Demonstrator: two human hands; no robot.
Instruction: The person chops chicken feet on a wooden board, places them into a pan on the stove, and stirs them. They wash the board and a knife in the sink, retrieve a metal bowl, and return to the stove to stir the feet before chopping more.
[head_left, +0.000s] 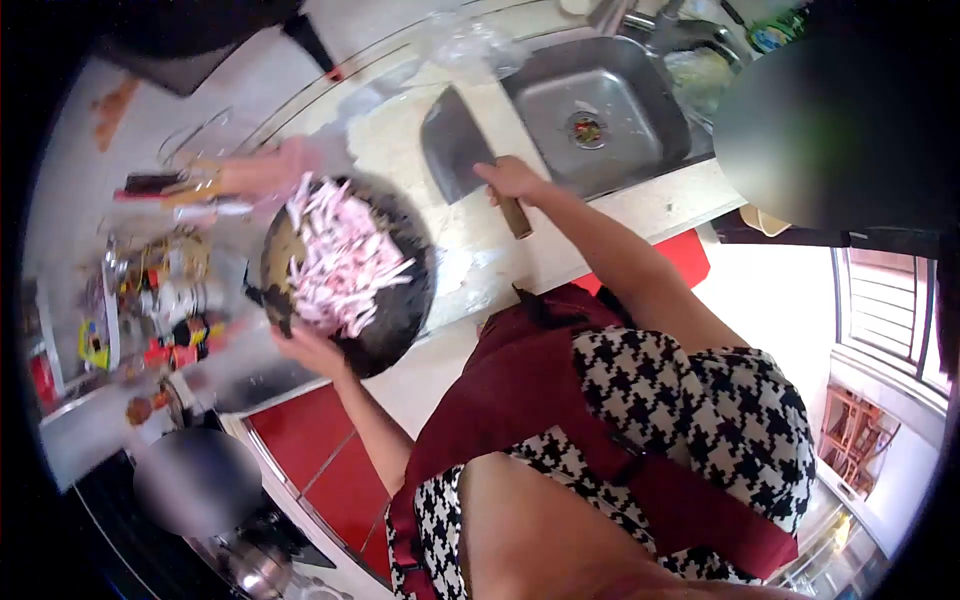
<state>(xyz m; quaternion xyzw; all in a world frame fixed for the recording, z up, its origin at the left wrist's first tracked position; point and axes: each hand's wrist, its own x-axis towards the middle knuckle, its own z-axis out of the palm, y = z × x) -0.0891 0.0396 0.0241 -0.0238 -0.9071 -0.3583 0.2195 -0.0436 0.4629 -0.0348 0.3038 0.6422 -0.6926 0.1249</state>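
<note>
A large round chopping board (413, 290), dark at its right and rim, carries a heap of pale pink strips that look like sliced meat (345, 255). At its near-left edge is my left hand (310, 352), its fingers closed on the rim and partly hidden. A black strap or handle-like piece (268, 300) shows beside those fingers. To the right, my right hand (515, 180) is wrapped round the wooden handle of a cleaver (455, 145). The cleaver's broad blade points away from me, over the pale counter between board and sink.
A steel sink (600, 110) with scraps in its drain lies right of the cleaver. A clear plastic bag (460, 45) is behind. Knives (165, 187) stand at the left, near a rack of jars (180, 300). A stove (130, 510) is at lower left, red cabinets (310, 470) below.
</note>
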